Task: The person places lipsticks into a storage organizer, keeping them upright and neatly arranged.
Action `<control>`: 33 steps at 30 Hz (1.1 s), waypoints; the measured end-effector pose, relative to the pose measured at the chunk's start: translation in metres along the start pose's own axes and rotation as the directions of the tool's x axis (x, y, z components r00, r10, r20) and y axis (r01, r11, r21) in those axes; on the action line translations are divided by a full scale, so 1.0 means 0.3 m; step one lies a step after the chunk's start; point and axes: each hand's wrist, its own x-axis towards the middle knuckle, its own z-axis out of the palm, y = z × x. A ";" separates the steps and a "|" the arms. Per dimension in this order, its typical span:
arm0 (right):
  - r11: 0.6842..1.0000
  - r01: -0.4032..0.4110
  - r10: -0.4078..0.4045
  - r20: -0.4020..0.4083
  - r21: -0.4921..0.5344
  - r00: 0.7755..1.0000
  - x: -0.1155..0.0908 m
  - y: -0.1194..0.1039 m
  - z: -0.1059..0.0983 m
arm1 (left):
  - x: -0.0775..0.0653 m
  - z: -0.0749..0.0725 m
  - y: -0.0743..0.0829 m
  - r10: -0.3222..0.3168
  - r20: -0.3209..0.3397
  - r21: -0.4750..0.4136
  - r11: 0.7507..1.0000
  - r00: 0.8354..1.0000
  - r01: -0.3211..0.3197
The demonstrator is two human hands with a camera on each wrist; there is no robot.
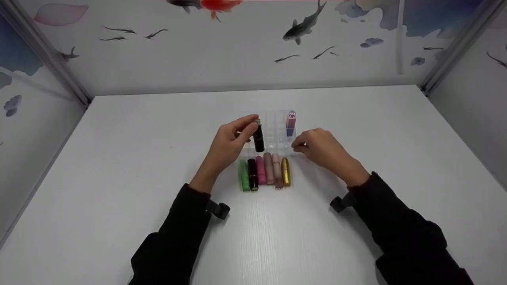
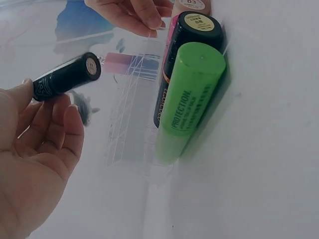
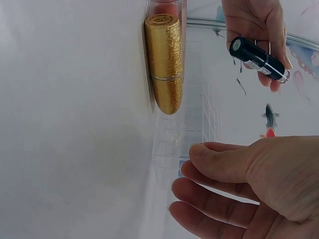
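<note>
- On the tabletop (image 1: pixel 285 241), six cosmetic tubes (image 1: pixel 269 168) lie side by side, green tube (image 1: pixel 244 175) leftmost, gold lipstick tube (image 1: pixel 286 172) rightmost.
- Right hand (image 1: pixel 324 147), beside the box: fingers loosely bent, holding nothing.
- Left hand (image 1: pixel 229 142): thumb and fingers pinch a black lipstick tube (image 1: pixel 259 140) over the box.
- Clear compartmented box (image 1: pixel 273 132); pink-and-blue tube (image 1: pixel 291 123) in its right side.

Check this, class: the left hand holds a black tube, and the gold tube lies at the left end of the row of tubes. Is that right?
Not quite: the gold tube lies at the right end of the row of tubes, as the head view shows. The rest stands: the left hand holds a black tube.
</note>
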 end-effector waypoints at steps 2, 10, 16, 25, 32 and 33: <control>1.000 -0.002 0.002 0.001 0.002 1.000 0.000 0.001 0.001 | 0.004 -0.005 0.001 0.020 -0.067 0.019 1.000 0.998 -0.018; 1.000 -0.019 0.018 0.016 0.018 1.000 0.002 0.005 0.000 | 0.026 -0.019 0.002 0.157 -0.257 0.164 0.980 0.954 -0.117; 0.999 -0.031 0.030 0.026 0.016 0.999 0.002 0.003 -0.001 | 0.034 -0.018 -0.010 0.202 -0.268 0.256 0.958 0.942 -0.132; 0.999 -0.035 0.034 0.031 0.021 0.999 0.003 0.005 -0.001 | 0.036 -0.024 -0.043 0.185 -0.287 0.304 0.948 0.940 -0.094; 0.998 -0.046 0.045 0.043 0.029 0.998 0.001 0.006 -0.003 | 0.033 -0.023 -0.047 0.164 -0.282 0.317 0.946 0.945 -0.069; 0.998 -0.048 0.047 0.045 0.029 0.998 0.001 0.005 -0.004 | 0.034 -0.022 -0.047 0.161 -0.279 0.316 0.946 0.946 -0.068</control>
